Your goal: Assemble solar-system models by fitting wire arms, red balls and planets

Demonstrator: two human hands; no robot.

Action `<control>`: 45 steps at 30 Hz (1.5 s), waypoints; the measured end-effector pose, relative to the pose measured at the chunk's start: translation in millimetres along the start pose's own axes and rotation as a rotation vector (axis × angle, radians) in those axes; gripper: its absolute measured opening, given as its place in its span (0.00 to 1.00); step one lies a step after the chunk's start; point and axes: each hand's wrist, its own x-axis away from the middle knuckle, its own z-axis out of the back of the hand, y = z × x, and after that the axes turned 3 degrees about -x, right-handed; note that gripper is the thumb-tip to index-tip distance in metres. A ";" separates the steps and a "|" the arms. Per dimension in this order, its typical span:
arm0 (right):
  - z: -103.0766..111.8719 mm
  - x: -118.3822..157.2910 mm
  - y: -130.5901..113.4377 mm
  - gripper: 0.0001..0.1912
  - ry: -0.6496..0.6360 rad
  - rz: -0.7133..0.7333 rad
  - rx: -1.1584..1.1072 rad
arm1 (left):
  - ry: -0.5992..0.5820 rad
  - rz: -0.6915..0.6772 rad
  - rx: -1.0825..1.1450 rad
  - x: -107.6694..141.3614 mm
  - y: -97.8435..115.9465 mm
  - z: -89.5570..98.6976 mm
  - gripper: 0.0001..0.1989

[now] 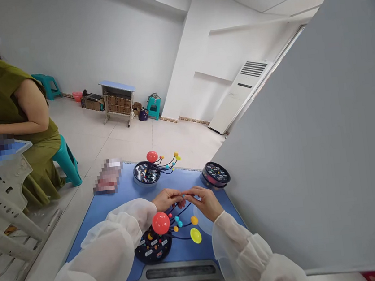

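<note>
**Pinching a small piece above the solar-system model**

My left hand (167,199) and right hand (204,201) meet over the middle of the desk, with the fingertips (182,195) of both pressed together on a small piece (183,196), too small for me to make out. It sits just above the solar-system model (162,235) at my 6 o'clock. That model has a red ball (161,223), teal beads (178,222), an orange-yellow ball (194,220) and a yellow disc (195,235) on dark wires, all rising from a round black base (153,248). My white sleeves (116,225) cover both forearms.

The blue desktop (84,247) carries a second model (152,168) at 12 o'clock and a black disc (216,174) at 1 o'clock. A blurred packet (108,176) lies at its edge at 10 o'clock. Farther out at 10 o'clock, a co-worker (8,111) in an olive dress sits on a teal stool (66,161).
</note>
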 end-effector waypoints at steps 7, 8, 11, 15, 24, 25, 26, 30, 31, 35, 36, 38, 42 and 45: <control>14.4 10.9 10.6 0.19 0.149 -0.111 -0.154 | -0.081 0.054 -0.079 1.0 7.5 8.4 0.16; 21.4 14.3 16.1 0.20 0.193 -0.146 -0.149 | -0.088 0.059 -0.095 1.1 8.5 9.4 0.16; 44.2 28.2 33.2 0.19 0.144 -0.273 0.129 | -0.097 0.073 -0.148 1.4 10.5 11.3 0.16; 57.0 48.4 43.6 0.13 -0.121 -0.366 0.546 | -0.123 0.080 -0.195 0.3 10.4 10.0 0.17; 30.5 40.7 38.5 0.13 -0.321 -0.410 0.772 | -0.186 0.090 -0.172 1.8 8.1 4.9 0.15; 29.4 38.4 38.3 0.14 -0.335 -0.416 0.785 | -0.187 0.090 -0.169 2.0 8.1 5.1 0.15; 28.7 36.5 38.1 0.14 -0.346 -0.422 0.797 | -0.188 0.088 -0.165 2.2 8.1 5.4 0.15; 28.2 32.8 37.8 0.15 -0.375 -0.441 0.835 | -0.185 0.085 -0.150 2.1 8.0 5.9 0.14; 28.2 32.3 37.9 0.15 -0.379 -0.443 0.842 | -0.183 0.085 -0.148 2.1 7.9 6.0 0.15; 28.1 30.6 38.8 0.15 -0.383 -0.462 0.866 | -0.178 0.085 -0.148 2.1 7.8 6.1 0.14; 27.9 30.1 39.1 0.15 -0.382 -0.467 0.870 | -0.178 0.084 -0.150 2.1 7.9 6.1 0.14; 27.6 29.1 39.6 0.15 -0.381 -0.476 0.877 | -0.178 0.083 -0.153 2.1 8.2 6.1 0.14; 27.7 28.4 40.4 0.16 -0.376 -0.479 0.878 | -0.179 0.081 -0.152 2.2 8.5 6.1 0.14; 27.8 28.3 41.7 0.15 -0.368 -0.482 0.873 | -0.177 0.078 -0.150 2.1 7.9 6.2 0.14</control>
